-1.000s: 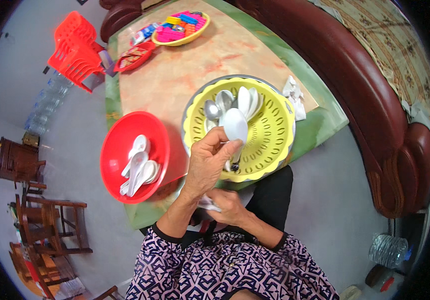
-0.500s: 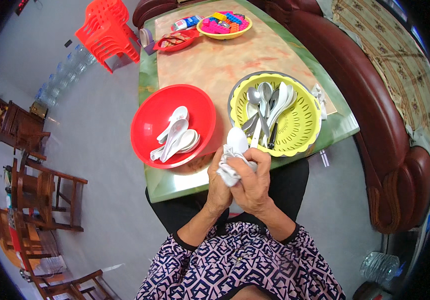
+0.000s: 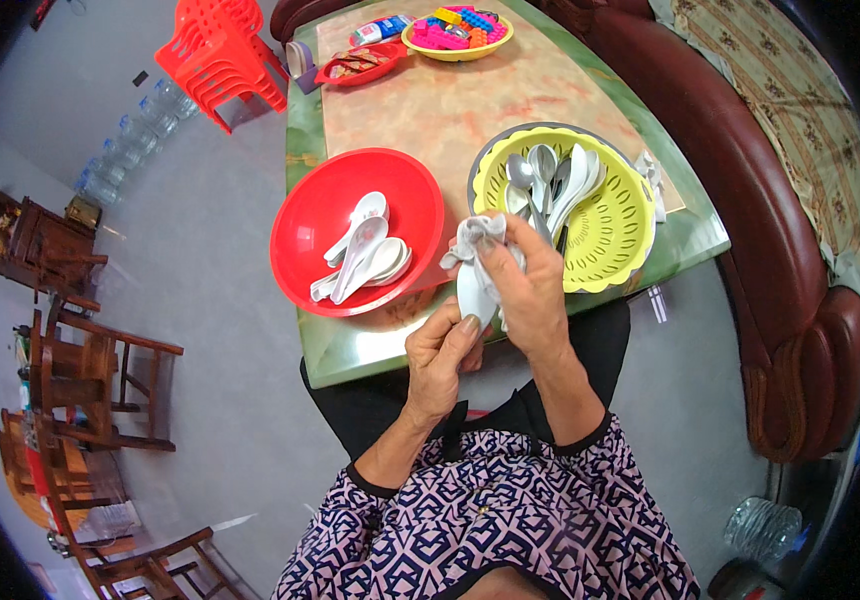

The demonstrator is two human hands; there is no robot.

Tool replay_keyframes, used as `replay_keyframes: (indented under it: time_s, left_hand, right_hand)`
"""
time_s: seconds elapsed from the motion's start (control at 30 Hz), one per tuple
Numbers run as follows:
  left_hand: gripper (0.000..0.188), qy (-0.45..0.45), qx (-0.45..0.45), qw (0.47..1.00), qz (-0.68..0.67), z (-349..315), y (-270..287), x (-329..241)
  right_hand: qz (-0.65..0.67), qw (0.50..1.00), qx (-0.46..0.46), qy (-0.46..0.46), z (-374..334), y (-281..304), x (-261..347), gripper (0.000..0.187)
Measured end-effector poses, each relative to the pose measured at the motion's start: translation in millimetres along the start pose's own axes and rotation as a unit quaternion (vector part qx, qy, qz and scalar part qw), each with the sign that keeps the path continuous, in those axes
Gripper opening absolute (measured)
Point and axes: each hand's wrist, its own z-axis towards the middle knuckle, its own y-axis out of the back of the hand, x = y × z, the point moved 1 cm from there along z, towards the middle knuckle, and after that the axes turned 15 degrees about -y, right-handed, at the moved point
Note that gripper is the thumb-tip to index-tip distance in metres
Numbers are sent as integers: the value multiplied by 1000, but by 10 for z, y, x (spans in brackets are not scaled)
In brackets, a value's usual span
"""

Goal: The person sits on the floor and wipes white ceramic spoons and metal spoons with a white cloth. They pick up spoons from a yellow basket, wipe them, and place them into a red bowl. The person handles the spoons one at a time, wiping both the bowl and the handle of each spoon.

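Note:
My left hand (image 3: 440, 352) grips a white soup spoon (image 3: 472, 298) from below, its thumb pressed on the near end. My right hand (image 3: 533, 290) pinches a crumpled white cloth (image 3: 480, 235) around the spoon's far end, hiding that part. To the left, a red bowl (image 3: 300, 200) holds several white soup spoons (image 3: 360, 250). On the right stands a yellow slotted colander (image 3: 610, 240) set in a grey basin (image 3: 472, 180). Metal spoons (image 3: 542, 162) and white spoons (image 3: 582, 178) lean together inside it, partly behind my right hand.
The marble-look table (image 3: 430, 120) has a green border. At its far end sit a yellow bowl (image 3: 460, 52) of toy bricks, a red dish (image 3: 375, 72) and a blue-white packet (image 3: 380, 30). Another crumpled white cloth (image 3: 654, 185) lies beside the colander. A leather sofa (image 3: 710, 180) runs along the right.
My right hand has moved the cloth up to the spoon's far end. My left hand now holds the near end, uncovered by the cloth. The view has shifted slightly.

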Motion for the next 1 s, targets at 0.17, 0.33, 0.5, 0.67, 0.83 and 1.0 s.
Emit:
replay_keyframes:
  time_s: [0.17, 0.33, 0.5, 0.67, 0.83, 1.0]
  left_hand:
    - [26, 48, 5, 997, -64, -29, 146, 94]
    - [35, 20, -133, 990, -46, 10, 89, 116]
    - [38, 14, -144, 989, 18, -37, 74, 116]
    - [37, 14, 0, 1000, 15, -2, 93, 13]
    - [31, 4, -23, 999, 37, -16, 69, 58]
    - [29, 32, -66, 997, -4, 6, 47, 59]
  right_hand:
    - [-150, 983, -86, 60, -4, 13, -140, 22]
    - [-370, 862, -69, 339, -285, -67, -410, 30]
    - [-419, 824, -84, 373, -314, -54, -390, 28]
    - [-290, 903, -64, 311, -57, 16, -226, 22]
    - [-178, 979, -47, 87, 101, 46, -169, 18]
    - [-121, 989, -75, 39, 129, 35, -280, 16]
